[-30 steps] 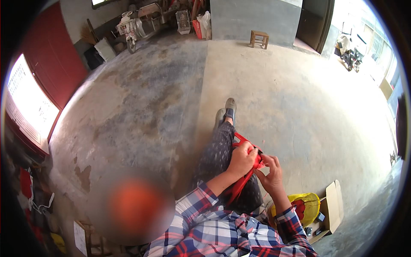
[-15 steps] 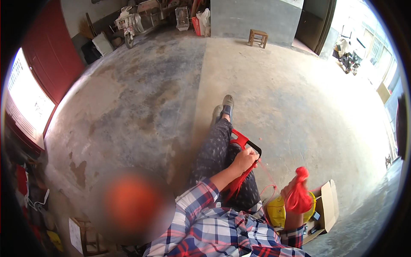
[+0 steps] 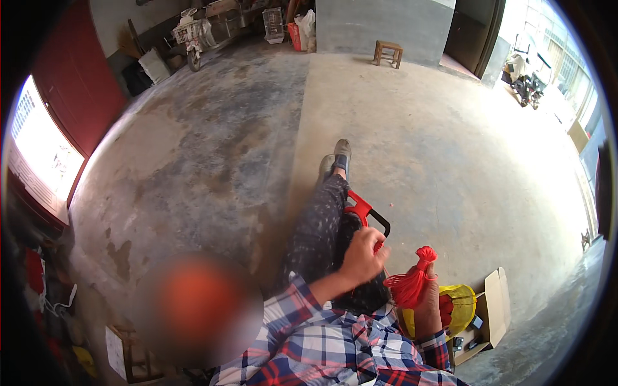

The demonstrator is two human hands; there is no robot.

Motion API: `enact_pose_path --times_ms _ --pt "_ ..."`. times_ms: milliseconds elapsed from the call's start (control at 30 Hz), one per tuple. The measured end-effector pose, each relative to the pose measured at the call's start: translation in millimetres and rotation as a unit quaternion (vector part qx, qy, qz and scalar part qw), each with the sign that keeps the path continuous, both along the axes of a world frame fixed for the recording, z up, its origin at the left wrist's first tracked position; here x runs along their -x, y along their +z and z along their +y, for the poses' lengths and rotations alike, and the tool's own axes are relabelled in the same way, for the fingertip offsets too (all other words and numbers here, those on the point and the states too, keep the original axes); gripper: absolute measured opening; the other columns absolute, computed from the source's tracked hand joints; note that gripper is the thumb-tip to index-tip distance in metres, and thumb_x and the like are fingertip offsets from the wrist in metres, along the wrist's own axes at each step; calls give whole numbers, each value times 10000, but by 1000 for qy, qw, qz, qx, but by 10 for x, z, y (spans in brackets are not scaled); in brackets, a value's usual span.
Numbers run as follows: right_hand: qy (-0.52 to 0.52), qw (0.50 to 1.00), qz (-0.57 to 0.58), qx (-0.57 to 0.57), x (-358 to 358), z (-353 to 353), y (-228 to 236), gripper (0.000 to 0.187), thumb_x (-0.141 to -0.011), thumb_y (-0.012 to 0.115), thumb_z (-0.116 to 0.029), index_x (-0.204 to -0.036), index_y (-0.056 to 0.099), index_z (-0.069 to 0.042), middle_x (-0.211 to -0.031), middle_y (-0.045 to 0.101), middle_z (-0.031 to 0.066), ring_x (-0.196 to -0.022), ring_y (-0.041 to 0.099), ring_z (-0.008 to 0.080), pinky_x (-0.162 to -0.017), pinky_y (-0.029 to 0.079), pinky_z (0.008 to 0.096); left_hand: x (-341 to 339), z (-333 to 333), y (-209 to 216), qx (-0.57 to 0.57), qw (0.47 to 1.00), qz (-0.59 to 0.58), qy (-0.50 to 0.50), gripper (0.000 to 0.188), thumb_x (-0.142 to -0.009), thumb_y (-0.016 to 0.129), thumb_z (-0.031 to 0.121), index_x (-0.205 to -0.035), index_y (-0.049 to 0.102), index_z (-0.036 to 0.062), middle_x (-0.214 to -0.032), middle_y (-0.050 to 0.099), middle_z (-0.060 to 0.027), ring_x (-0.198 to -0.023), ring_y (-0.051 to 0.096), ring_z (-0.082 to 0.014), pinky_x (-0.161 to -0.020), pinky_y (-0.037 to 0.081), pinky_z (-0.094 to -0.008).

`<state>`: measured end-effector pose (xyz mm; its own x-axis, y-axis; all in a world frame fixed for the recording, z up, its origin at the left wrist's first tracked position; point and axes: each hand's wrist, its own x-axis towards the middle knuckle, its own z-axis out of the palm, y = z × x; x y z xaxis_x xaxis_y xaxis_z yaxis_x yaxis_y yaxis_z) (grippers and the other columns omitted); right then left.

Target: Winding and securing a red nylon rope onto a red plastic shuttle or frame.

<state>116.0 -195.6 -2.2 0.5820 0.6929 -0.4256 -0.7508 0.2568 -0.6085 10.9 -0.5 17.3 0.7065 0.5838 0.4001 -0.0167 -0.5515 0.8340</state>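
My right hand (image 3: pixel 427 297) is closed round a bundle of red cord (image 3: pixel 412 287), with a knotted knob at the top and loose strands spreading to the left. Over my lap, my left hand (image 3: pixel 362 258) has its fingers curled together. A bit of red shows at its fingertips, but I cannot make out what they grip. Just beyond that hand, a red frame with a black curved end (image 3: pixel 362 208) rests by my leg. A yellow round container (image 3: pixel 462 302) with something red inside stands behind my right hand.
A cardboard box (image 3: pixel 494 309) holding small dark items lies at the right. A person's head, blurred, is at the lower left. Farther off are a wooden stool (image 3: pixel 388 53), a parked vehicle with a white basket (image 3: pixel 188 32) and a red door (image 3: pixel 80 71).
My right hand has moved left with the red cord bundle, whose strands now fan leftward. My left hand has come back from the black curved end. The red strands across my lap no longer show.
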Motion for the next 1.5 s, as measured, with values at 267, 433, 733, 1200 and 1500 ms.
enact_pose_path --times_ms 267,433,733,1200,1500 --pt "231 946 -213 77 134 402 279 500 -945 534 -452 -1176 565 -10 -809 653 68 -701 627 189 -663 513 321 139 -45 534 296 926 -1 -233 289 -791 691 130 -1064 615 72 -1090 592 -123 -1054 528 -339 -958 397 -401" --pt "80 961 -256 -60 -418 600 335 311 -897 571 -198 -1105 611 30 -667 511 5 -576 436 79 -541 361 235 -32 509 683 -256 958 -53 -116 168 -749 636 98 -915 656 83 -1049 610 -76 -1028 546 -268 -922 410 -390" --pt "179 666 -661 296 -349 1110 2 430 -716 741 -162 -1119 643 -50 -956 614 101 -756 600 223 -698 501 333 -400 508 -6 -349 913 202 -62 267 -708 649 86 -972 622 54 -953 613 -112 -1017 560 -285 -896 431 -402" --pt "22 782 -591 196 -493 968 -48 314 -718 781 -128 -1002 683 -39 -1075 625 86 -1024 600 229 -892 472 350 -230 588 -24 -215 976 -3 -23 298 -719 692 56 -1001 619 -7 -1033 623 -172 -969 595 -348 -883 477 -397" --pt "137 913 -294 -249 133 385 744 412 -766 750 -305 -971 627 29 -1179 584 193 -1086 580 331 -908 471 456 -106 294 -303 173 974 57 -133 306 -825 705 62 -1086 565 -19 -872 679 -77 -720 624 -119 -673 516 -264"
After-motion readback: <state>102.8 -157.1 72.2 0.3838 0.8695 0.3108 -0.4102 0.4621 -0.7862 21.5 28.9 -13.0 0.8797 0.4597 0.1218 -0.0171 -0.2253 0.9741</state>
